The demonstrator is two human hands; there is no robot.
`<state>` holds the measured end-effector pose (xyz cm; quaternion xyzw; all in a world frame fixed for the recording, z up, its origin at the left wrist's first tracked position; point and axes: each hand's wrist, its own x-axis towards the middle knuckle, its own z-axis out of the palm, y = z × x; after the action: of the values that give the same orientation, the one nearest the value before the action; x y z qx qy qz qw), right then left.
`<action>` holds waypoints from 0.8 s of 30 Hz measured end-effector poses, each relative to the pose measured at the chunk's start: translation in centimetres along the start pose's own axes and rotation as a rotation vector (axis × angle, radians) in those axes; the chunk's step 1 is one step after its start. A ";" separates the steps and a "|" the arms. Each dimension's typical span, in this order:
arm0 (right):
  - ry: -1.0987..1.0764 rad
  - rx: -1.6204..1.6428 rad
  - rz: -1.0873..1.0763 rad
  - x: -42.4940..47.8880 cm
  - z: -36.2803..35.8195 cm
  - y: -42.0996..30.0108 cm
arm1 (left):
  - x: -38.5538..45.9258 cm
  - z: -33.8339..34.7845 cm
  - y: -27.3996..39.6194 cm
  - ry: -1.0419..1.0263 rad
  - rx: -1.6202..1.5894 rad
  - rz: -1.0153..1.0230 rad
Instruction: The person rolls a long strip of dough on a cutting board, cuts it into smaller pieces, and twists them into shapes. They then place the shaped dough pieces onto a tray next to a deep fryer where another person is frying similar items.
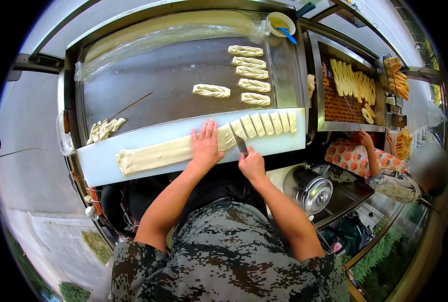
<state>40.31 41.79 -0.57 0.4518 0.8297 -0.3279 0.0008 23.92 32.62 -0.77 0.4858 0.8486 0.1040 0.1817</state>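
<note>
A long flat strip of dough (157, 155) lies along a white cutting board (99, 166). My left hand (205, 145) rests on it, fingers extended and close together, near its right end. My right hand (252, 164) grips a knife (241, 144), whose blade stands at the strip's right end. To the right of the blade, several cut dough slices (267, 124) sit side by side on the board. Beyond the board, several twisted dough pieces (254, 85) form a column on the metal worktop (152, 75), and one more twisted piece (211, 90) lies left of them.
Plastic film covers a long dough roll (163, 28) at the back. A bowl (290, 22) holds yellow liquid and a blue-handled tool. Dough scraps (105, 130) and a thin stick (131, 104) lie left. At right are a frying vat (321, 94), a lidded metal pot (316, 196) and a co-worker's hand (366, 139).
</note>
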 end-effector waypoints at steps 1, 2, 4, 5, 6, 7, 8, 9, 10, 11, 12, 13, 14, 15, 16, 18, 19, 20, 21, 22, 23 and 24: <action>0.044 0.061 -0.038 -0.4 0.8 -0.3 | 0.0 0.0 0.0 0.003 -0.006 0.005; 0.077 0.101 -0.081 -0.4 1.4 -0.9 | 0.1 0.0 0.0 0.005 -0.013 0.009; 0.092 0.116 -0.091 -0.2 2.6 -2.1 | 0.0 0.0 -0.3 0.010 -0.008 0.017; 0.068 0.089 -0.054 0.1 3.0 -2.6 | -0.1 0.1 -0.4 0.013 0.001 0.020; 0.041 0.064 -0.018 0.6 3.1 -3.3 | -0.2 0.3 -0.6 0.014 0.012 0.019; 0.017 0.037 0.024 1.2 3.0 -4.1 | -0.2 0.4 -0.7 0.033 0.009 0.015; 0.025 0.030 0.037 2.2 2.7 -4.9 | -0.2 0.4 -0.9 0.053 0.006 0.012; -0.017 0.015 0.048 3.0 2.8 -5.3 | -0.5 0.5 -1.0 0.065 0.001 0.012; -0.047 -0.003 0.052 4.3 2.6 -5.7 | -0.4 0.4 -1.0 0.058 -0.002 0.007; -0.076 -0.020 0.056 5.2 2.4 -5.9 | -0.5 0.4 -1.0 0.051 -0.004 0.002; -0.081 0.004 0.065 5.6 2.2 -6.4 | -0.5 0.2 -1.0 0.045 -0.003 -0.007; -0.099 -0.010 0.062 5.4 2.2 -5.9 | -0.5 0.2 -0.9 0.047 -0.006 -0.004; -0.117 -0.023 0.060 4.8 2.2 -4.9 | -0.5 0.4 -0.7 0.049 -0.009 -0.001; -0.139 -0.034 0.051 4.1 2.1 -4.1 | -0.5 0.3 -0.7 0.053 -0.008 -0.005; -0.129 0.007 0.020 2.8 1.5 -3.1 | -0.5 0.0 -0.6 0.035 -0.003 -0.014; -0.265 -0.053 0.056 0.7 0.3 -0.2 | -0.4 -0.7 0.0 -0.002 0.006 -0.021; -0.310 -0.023 0.001 0.0 -0.3 1.5 | -0.3 -0.7 0.2 -0.002 0.010 -0.044; -0.354 0.008 -0.051 -0.5 -0.9 2.9 | -0.2 -0.5 0.4 -0.004 0.014 -0.064; -0.293 0.085 -0.024 -1.0 -1.6 3.9 | 0.0 -0.6 1.2 -0.010 0.016 -0.081; -0.232 0.161 0.004 -1.5 -2.2 4.8 | 0.2 -0.7 2.0 0.028 -0.001 -0.084; -0.170 0.238 0.032 -1.5 -2.6 5.6 | 0.8 -0.8 2.8 0.091 -0.070 -0.054; -0.190 0.521 0.328 -1.3 -3.9 4.9 | 1.1 -1.2 4.1 0.146 -0.141 -0.023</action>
<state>45.92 44.76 0.24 0.5320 0.6302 -0.5654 0.0153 26.16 35.64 1.53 0.4533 0.8556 0.1964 0.1543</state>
